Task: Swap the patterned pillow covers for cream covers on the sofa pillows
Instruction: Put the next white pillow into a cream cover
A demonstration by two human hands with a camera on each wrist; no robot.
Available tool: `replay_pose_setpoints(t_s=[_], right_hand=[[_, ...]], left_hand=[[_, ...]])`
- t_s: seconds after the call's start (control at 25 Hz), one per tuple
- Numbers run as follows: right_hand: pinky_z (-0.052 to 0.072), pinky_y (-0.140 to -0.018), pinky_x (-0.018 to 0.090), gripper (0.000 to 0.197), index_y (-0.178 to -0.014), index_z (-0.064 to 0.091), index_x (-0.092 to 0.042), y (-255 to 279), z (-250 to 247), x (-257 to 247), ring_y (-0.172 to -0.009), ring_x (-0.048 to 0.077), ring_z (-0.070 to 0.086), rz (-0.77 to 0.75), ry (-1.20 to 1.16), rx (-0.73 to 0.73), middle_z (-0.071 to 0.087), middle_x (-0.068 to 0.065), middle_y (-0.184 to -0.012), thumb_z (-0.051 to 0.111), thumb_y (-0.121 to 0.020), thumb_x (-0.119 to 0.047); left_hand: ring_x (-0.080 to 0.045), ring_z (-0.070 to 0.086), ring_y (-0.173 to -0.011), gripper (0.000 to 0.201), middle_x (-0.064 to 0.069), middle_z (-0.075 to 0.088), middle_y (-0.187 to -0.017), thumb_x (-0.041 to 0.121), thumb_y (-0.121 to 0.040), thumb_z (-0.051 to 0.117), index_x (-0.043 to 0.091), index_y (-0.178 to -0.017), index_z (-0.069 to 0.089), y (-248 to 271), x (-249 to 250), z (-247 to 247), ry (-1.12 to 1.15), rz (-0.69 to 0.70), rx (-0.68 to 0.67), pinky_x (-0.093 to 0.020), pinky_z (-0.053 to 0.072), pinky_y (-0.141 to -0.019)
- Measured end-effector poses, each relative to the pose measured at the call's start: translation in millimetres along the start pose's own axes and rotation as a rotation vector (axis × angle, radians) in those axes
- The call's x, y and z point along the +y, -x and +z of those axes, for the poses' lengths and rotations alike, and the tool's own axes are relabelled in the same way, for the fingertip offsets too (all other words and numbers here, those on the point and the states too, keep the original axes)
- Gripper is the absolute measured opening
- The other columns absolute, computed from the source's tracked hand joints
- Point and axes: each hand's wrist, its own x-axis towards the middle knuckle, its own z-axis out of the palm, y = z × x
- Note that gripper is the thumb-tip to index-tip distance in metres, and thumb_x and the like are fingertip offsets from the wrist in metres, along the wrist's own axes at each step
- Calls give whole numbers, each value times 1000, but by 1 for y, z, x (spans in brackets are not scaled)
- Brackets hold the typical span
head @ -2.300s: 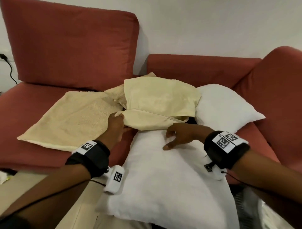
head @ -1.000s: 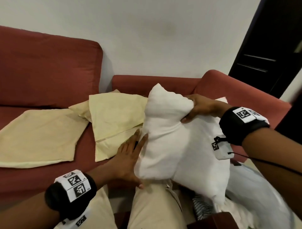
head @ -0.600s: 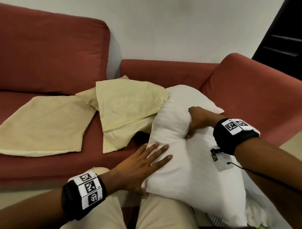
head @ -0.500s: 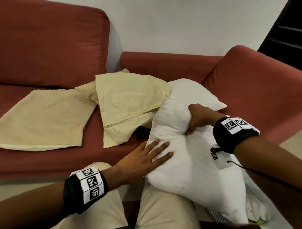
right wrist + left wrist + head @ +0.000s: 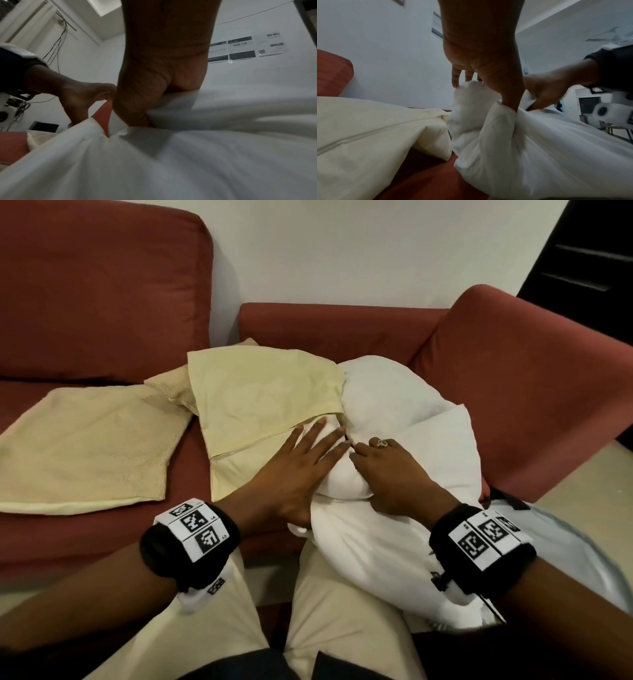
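Progress: bare white pillow (image 5: 370, 553) lies at lower centre of the head view, one corner at the mouth of the cream cover (image 5: 263, 402); insertion is barely begun. A second bare pillow (image 5: 394, 392) sits behind it at centre right, and a spare cream cover (image 5: 89, 446) lies flat at left on the red sofa (image 5: 513, 392). No patterned covers visible.

Left hand (image 5: 294, 470): fingers straight, pressing the corner. Right hand (image 5: 394, 474): fingers curled, gripping bunched fabric.

Left wrist view alone shows the cover's zip seam; right wrist view is blurred.
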Motion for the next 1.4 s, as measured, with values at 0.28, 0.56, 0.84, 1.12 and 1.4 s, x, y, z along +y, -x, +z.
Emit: replay_pose_setpoints(t_s=[0.28, 0.56, 0.84, 1.12, 1.4], right_hand=[[22, -115, 42, 133, -154, 12, -17, 41, 6, -12, -130, 30, 38, 69, -195, -56, 37, 10, -146, 47, -52, -95], [-2, -113, 67, 165, -153, -6, -7, -4, 22, -37, -141, 51, 14, 30, 26, -160, 10, 33, -154, 64, -32, -93], [2, -105, 76, 167, -152, -15, -7, -31, 38, -46, -140, 52, 15, -2, 23, -250, 12, 34, -152, 72, -33, -87], [24, -108, 60, 160, -152, -15, -21, -53, 41, -12, -131, 39, 36, -7, -47, -382, 27, 22, -147, 83, -35, -70], [35, -95, 39, 139, -153, -2, -28, -49, 58, 19, -110, 27, 49, 48, -241, -280, 48, 7, -121, 78, -45, -66]], left_hand=[[-22, 50, -93, 21, 5, 57, -84, 30, -70, 62, 22, -88, 55, -2, 9, -14, -79, -39, -163, -32, 41, -54], [-24, 57, -85, 13, -1, 60, -82, 31, -77, 57, 24, -78, 46, -3, -18, -1, 3, -153, -262, -29, 32, -57], [-25, 61, -86, 13, 0, 66, -89, 36, -81, 56, 26, -89, 60, -13, -48, 31, 132, -207, -301, -29, 35, -62], [-18, 59, -109, 46, 9, 68, -119, 54, -86, 57, 29, -124, 63, -27, -71, 53, 321, -203, -278, -36, 34, -106], [-11, 45, -126, 75, 12, 45, -142, 63, -70, 73, 34, -135, 48, -29, -77, 61, 628, -324, -2, -31, 42, -97]])
